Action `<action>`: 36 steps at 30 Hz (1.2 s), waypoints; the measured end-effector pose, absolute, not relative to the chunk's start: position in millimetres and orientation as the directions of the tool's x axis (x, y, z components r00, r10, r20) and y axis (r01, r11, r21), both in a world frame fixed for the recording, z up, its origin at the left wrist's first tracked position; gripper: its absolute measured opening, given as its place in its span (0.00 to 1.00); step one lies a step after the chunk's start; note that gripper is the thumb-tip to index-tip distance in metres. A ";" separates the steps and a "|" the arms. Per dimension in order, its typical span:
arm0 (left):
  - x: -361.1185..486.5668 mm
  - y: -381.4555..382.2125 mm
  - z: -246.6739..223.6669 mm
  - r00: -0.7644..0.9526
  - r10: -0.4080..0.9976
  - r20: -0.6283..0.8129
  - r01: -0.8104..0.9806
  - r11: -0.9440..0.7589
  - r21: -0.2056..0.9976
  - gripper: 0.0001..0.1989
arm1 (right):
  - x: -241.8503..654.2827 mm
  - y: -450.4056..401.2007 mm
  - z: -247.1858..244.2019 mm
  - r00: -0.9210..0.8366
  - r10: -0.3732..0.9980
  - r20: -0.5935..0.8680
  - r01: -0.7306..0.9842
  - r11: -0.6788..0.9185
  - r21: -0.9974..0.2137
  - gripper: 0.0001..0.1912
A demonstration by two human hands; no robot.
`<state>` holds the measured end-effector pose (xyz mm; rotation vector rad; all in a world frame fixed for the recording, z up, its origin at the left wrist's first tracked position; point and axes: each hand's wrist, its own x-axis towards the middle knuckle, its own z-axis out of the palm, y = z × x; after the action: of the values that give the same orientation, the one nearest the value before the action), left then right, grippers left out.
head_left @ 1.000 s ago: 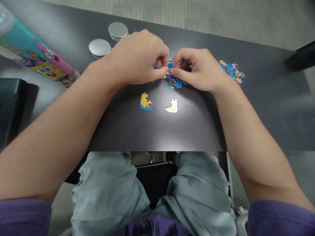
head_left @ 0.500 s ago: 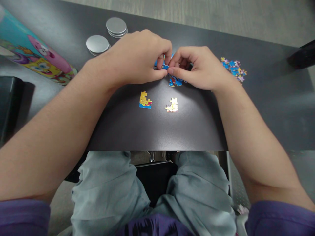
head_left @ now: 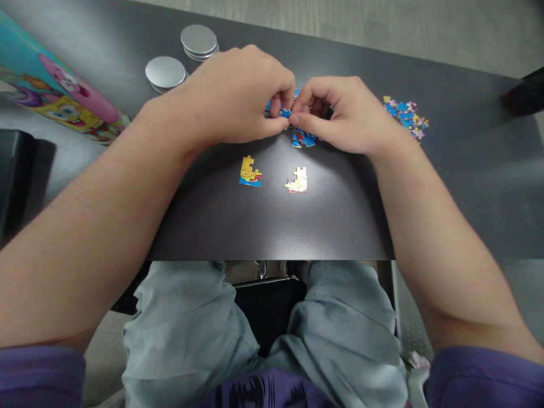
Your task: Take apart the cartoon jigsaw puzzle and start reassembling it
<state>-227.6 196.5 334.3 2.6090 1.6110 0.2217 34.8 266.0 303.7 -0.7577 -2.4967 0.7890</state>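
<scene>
Shifted toward the left hand (head_left: 249, 93), a blue jigsaw piece (head_left: 286, 113) sits pinched between that hand's fingertips and the right hand's (head_left: 346, 113), above scattered puzzle pieces (head_left: 305, 139) on the dark tabletop (head_left: 340, 209).

The left hand (head_left: 255, 99) and right hand (head_left: 335, 116) met nearly fingertip to fingertip — thumbs and forefingers pinched close, the other fingers curled — while both bare forearms angled inward, wrists bent toward each other.
</scene>
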 end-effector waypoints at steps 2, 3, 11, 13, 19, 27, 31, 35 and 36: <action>-227.2 196.3 334.1 0.441 0.893 0.090 0.883 -0.449 0.135 0.20 | 34.3 265.3 304.3 -0.772 0.600 0.210 0.373 0.695 -0.615 0.10; -227.1 196.5 334.0 0.435 0.896 0.085 0.885 -0.443 0.145 0.21 | 34.0 264.9 304.6 -0.773 0.601 0.204 0.377 0.694 -0.614 0.10; -231.8 201.9 329.5 0.459 0.883 0.101 0.859 -0.470 0.202 0.36 | 32.9 266.2 304.4 -0.771 0.609 0.187 0.368 0.665 -0.649 0.10; -231.5 200.5 329.9 0.465 0.878 0.114 0.859 -0.479 0.183 0.32 | 33.0 267.3 304.7 -0.773 0.609 0.179 0.374 0.664 -0.648 0.09; -224.6 194.7 335.3 0.435 0.897 0.077 0.888 -0.441 0.130 0.20 | 33.7 267.6 305.4 -0.767 0.616 0.181 0.379 0.661 -0.648 0.11; -224.2 194.1 335.6 0.455 0.883 0.113 0.872 -0.468 0.147 0.15 | 34.4 271.4 301.8 -0.780 0.593 0.200 0.359 0.686 -0.633 0.11; -221.2 193.5 336.8 0.449 0.888 0.098 0.876 -0.459 0.149 0.16 | 34.2 270.7 302.1 -0.778 0.596 0.199 0.365 0.686 -0.629 0.11; -222.1 195.0 336.0 0.433 0.898 0.080 0.889 -0.440 0.129 0.18 | 34.2 268.9 303.2 -0.765 0.614 0.195 0.385 0.679 -0.624 0.13; -222.9 195.3 335.5 0.434 0.898 0.077 0.889 -0.440 0.126 0.19 | 34.2 269.2 303.1 -0.766 0.611 0.196 0.385 0.682 -0.621 0.12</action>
<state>-222.9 195.3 335.5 2.6033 1.6250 0.2042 34.2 269.2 303.1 -0.7785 -2.5054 0.7982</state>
